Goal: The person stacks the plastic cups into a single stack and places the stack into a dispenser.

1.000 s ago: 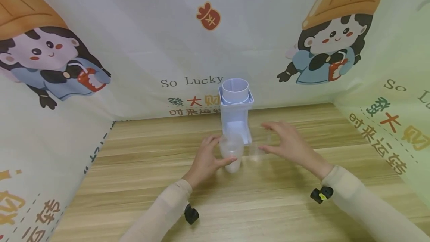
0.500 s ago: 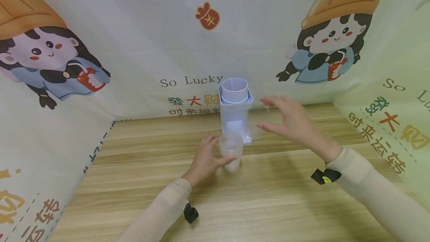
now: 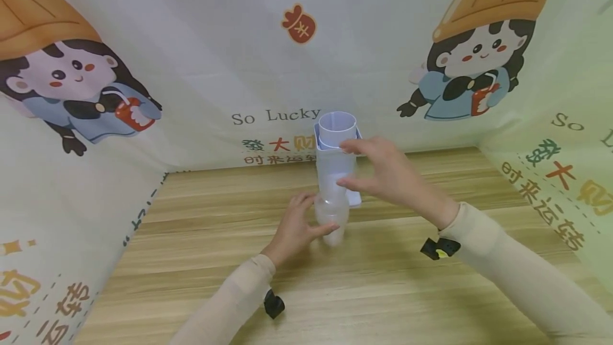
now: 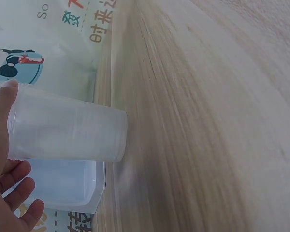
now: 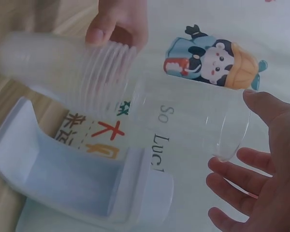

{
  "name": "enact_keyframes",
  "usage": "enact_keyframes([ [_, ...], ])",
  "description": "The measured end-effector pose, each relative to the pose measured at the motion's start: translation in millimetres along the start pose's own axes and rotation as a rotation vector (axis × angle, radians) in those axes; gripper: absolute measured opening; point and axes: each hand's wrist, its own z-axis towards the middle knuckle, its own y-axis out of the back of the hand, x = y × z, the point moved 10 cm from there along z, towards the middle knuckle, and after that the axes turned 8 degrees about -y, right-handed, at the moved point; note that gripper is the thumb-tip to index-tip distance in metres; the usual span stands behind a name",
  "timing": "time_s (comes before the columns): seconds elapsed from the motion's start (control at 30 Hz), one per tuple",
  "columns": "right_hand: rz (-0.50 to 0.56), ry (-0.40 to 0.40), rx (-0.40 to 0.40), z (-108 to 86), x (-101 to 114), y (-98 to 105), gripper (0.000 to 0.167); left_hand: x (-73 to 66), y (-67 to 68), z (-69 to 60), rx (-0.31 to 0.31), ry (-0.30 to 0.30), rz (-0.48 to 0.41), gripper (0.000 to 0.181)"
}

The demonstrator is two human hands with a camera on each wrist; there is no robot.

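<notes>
My left hand (image 3: 296, 230) holds a stack of translucent plastic cups (image 3: 333, 220) upright in front of the white holder, with thumb and fingers around its upper part. Several rims of the stack (image 5: 99, 77) show in the right wrist view. My right hand (image 3: 388, 172) pinches one clear plastic cup (image 5: 193, 116) near its rim, thumb on one side and fingers on the other. That cup's base is at the stack's mouth; whether it is inside cannot be told. In the left wrist view, the stack's lower end (image 4: 111, 135) is near the wood surface.
A white cup holder (image 3: 337, 129) with a round tube on top stands at the back of the wooden table (image 3: 335, 292), just behind the stack. A printed cloth (image 3: 215, 41) hangs behind and along both sides.
My right hand has lifted the clear cup from the right of the stack, then brought it left over the stack. The left hand and the stack stay in place.
</notes>
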Motion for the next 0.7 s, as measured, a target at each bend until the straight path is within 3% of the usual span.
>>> enact_keyframes([
  [0.7, -0.038, 0.02, 0.059, -13.4, -10, -47, 0.067, -0.4, 0.7, -1.2, -0.007, -0.003, 0.002, 0.066],
])
